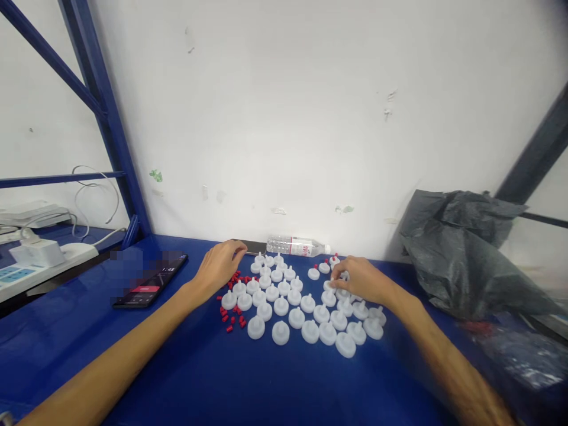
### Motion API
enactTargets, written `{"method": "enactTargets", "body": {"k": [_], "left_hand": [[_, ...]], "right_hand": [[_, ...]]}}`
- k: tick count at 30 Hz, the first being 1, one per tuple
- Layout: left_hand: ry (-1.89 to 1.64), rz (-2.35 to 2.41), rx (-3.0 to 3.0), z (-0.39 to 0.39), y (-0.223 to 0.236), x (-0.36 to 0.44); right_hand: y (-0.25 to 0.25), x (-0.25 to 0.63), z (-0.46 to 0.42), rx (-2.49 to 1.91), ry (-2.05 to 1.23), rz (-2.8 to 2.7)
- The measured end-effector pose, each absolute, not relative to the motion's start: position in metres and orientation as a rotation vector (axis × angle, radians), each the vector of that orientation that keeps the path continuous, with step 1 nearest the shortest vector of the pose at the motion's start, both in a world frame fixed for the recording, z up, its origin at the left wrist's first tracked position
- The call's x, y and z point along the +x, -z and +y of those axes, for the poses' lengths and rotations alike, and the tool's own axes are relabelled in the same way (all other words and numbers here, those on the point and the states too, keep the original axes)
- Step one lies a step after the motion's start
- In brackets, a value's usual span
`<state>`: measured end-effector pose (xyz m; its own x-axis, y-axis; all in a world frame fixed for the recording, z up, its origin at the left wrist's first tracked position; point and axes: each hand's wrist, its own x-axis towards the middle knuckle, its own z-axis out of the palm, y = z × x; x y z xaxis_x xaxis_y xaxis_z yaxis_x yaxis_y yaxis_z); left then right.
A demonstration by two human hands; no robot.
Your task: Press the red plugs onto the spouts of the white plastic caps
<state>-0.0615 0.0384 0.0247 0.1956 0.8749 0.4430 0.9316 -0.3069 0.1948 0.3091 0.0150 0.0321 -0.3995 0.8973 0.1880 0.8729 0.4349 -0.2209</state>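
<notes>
Several white round plastic caps with narrow spouts (281,306) are spread over the blue table. My right hand (361,281) is at the right part of this group, its thumb and fingers pinched on a white spout cap (329,286). My left hand (220,263) is at the far left edge of the group, above small red tips (236,277). Its fingers are curled together, and whatever may be between them is hidden. Just beyond my right hand stand a few white caps with red tips on their spouts (324,267). More red tips (225,313) lie loose on the left.
A clear plastic bottle (298,246) lies along the wall beside a dark flat phone-like object (256,247). At left are a phone with a lit screen (153,281) and a power strip (48,266). A grey plastic bag (457,248) and clear plastic wrapping (523,355) occupy the right.
</notes>
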Motion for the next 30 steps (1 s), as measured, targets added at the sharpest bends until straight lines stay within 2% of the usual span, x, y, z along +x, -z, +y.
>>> {"method": "enactTargets", "body": {"k": [9, 15, 21, 30], "left_hand": [[0.984, -1.192, -2.645, 0.030, -0.011, -0.045], [1.171, -0.925, -2.763, 0.008, -0.009, -0.022], [1.134, -0.827, -2.843, -0.004, 0.002, -0.010], [1.062, -1.017, -2.759, -0.002, 0.008, -0.010]], "right_hand": [[-0.038, 0.284, -0.001, -1.310, -0.188, -2.230], [-0.028, 0.238, -0.020, -1.041, 0.119, -2.360], [-0.026, 0.223, -0.028, -0.927, 0.362, -2.353], [-0.020, 0.224, -0.027, -0.913, 0.100, -2.279]]}}
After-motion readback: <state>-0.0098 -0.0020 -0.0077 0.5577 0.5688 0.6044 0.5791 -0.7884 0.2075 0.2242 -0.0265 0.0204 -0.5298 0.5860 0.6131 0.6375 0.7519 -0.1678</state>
